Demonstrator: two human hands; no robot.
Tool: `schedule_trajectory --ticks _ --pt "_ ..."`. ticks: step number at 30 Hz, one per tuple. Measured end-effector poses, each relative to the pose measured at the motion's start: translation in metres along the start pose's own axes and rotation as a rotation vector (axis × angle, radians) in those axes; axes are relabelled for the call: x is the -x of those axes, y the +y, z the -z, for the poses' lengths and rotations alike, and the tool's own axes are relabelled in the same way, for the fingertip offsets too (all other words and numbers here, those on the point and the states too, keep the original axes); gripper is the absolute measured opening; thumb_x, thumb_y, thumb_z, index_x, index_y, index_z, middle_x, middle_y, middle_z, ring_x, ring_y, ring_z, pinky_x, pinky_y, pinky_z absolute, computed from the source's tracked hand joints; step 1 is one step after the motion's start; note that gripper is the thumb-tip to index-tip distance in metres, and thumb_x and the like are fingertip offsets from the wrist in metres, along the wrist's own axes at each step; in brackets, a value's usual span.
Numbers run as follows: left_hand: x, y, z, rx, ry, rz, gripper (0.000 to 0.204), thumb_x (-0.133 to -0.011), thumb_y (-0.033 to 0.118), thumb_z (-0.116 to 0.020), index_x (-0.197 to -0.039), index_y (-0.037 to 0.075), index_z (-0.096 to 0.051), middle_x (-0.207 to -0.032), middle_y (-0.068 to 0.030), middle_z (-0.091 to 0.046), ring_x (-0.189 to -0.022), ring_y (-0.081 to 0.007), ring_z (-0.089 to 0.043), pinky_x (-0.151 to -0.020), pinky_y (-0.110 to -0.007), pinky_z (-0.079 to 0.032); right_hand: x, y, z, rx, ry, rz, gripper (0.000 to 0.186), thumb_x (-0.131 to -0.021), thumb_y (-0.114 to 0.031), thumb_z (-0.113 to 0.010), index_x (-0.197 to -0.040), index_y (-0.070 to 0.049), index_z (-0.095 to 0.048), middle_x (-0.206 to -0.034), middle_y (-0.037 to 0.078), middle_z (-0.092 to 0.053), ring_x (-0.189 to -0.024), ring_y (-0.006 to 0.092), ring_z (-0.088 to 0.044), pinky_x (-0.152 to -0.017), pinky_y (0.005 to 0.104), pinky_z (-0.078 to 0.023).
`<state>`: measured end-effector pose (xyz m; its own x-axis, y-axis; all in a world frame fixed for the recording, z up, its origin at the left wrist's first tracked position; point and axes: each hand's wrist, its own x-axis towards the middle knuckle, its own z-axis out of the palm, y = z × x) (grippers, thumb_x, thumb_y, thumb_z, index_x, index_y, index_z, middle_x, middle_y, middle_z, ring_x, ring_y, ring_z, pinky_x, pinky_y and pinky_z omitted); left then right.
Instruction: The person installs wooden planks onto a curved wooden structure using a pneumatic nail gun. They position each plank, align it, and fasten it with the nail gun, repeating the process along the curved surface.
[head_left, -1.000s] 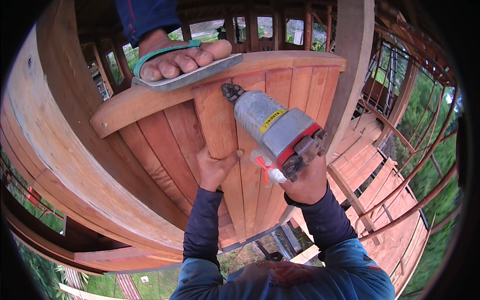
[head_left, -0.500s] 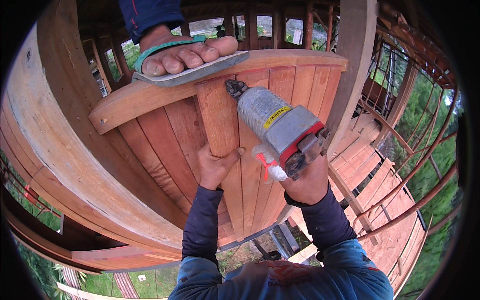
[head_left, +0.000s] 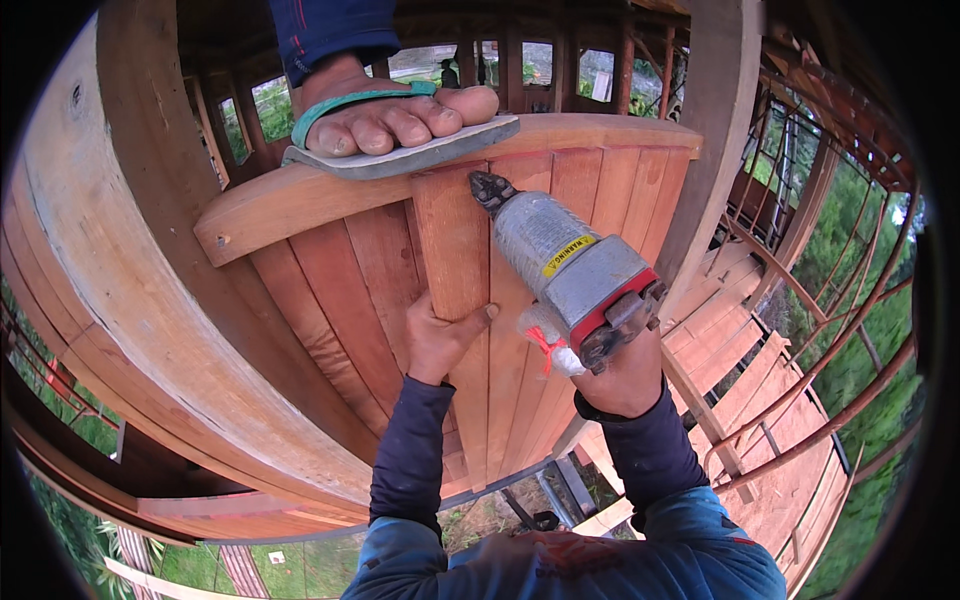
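My right hand [head_left: 628, 377] grips a nail gun [head_left: 570, 265] with a silver body, a red band and a yellow label. The gun's dark nose meets the upper right side of a short wooden board [head_left: 452, 250], just under a curved wooden rail [head_left: 600, 130]. Around that board's lower end my left hand [head_left: 440, 340] is closed, its thumb on the right edge. The board lies over a row of upright planks [head_left: 375, 255]. A white wrap with a red tie hangs by the gun's handle, which is mostly hidden.
Another person's foot in a sandal [head_left: 400, 135] rests on the rail. Thick posts [head_left: 715, 130] flank the panel; a pale curved beam [head_left: 150, 230] runs down the left. Bent metal bars [head_left: 850, 400] and a plank platform [head_left: 770, 440] lie to the right. Grass shows far below.
The whole view has shifted, so the panel, foot and gun appear slightly further right and lower. Both hands keep their holds, and the gun's nose stays at the board's upper right side.
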<state>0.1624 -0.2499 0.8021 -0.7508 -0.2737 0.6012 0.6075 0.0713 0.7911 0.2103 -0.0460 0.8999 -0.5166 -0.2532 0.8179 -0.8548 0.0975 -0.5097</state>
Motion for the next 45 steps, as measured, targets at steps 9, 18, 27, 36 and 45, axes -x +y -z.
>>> schedule_trajectory --ticks 9,18,27,36,45 --pt "-0.002 -0.015 0.005 -0.060 -0.030 0.012 0.031 -0.075 0.005 -0.084 -0.100 -0.003 -0.067 -0.096 -0.0067 -0.071 -0.082 -0.0119 -0.067 -0.074 -0.027 -0.055 -0.046 0.043 0.058 -0.489 -0.153 -0.427 0.030 -0.084 -0.012 -0.069 -0.110 0.003 -0.063 -0.092 0.009 -0.068 -0.064 0.0123 -0.063 -0.058 0.0255 -0.050" --pt "-0.001 -0.013 0.004 -0.129 -0.004 -0.017 0.037 -0.074 0.007 -0.086 -0.103 -0.004 -0.066 -0.098 -0.0085 -0.071 -0.084 -0.0134 -0.068 -0.075 -0.028 -0.056 -0.041 0.110 0.077 -0.851 -0.290 -0.451 0.049 -0.096 -0.039 -0.050 -0.120 0.004 -0.052 -0.062 0.005 -0.048 -0.050 0.0163 -0.053 -0.048 0.0293 -0.047" --pt "-0.002 -0.010 0.008 -0.020 -0.026 -0.029 0.031 -0.075 0.006 -0.083 -0.100 -0.003 -0.067 -0.092 -0.0061 -0.071 -0.082 -0.0101 -0.065 -0.073 -0.028 -0.054 -0.001 0.002 0.009 -0.135 -0.046 -0.073 0.045 -0.070 -0.026 -0.084 -0.104 -0.002 -0.067 -0.099 0.011 -0.071 -0.091 0.0234 -0.070 -0.081 0.0334 -0.053" --pt "0.000 -0.010 0.002 -0.028 -0.025 -0.011 0.030 -0.075 0.005 -0.082 -0.099 -0.002 -0.067 -0.089 -0.0038 -0.070 -0.080 -0.0090 -0.063 -0.071 -0.027 -0.053 -0.010 -0.007 0.003 0.102 0.013 0.088 0.031 -0.071 -0.015 -0.079 -0.097 -0.002 -0.069 -0.087 0.014 -0.071 -0.081 0.0319 -0.071 -0.070 0.0340 -0.054" --pt "-0.001 -0.009 0.004 -0.036 -0.043 -0.043 0.030 -0.075 0.004 -0.082 -0.101 -0.002 -0.067 -0.092 -0.0049 -0.071 -0.082 -0.0094 -0.064 -0.073 -0.027 -0.054 -0.008 -0.003 -0.002 0.254 -0.030 0.173 0.033 -0.070 -0.015 -0.078 -0.097 -0.001 -0.066 -0.083 0.014 -0.070 -0.078 0.0328 -0.071 -0.069 0.0342 -0.054"
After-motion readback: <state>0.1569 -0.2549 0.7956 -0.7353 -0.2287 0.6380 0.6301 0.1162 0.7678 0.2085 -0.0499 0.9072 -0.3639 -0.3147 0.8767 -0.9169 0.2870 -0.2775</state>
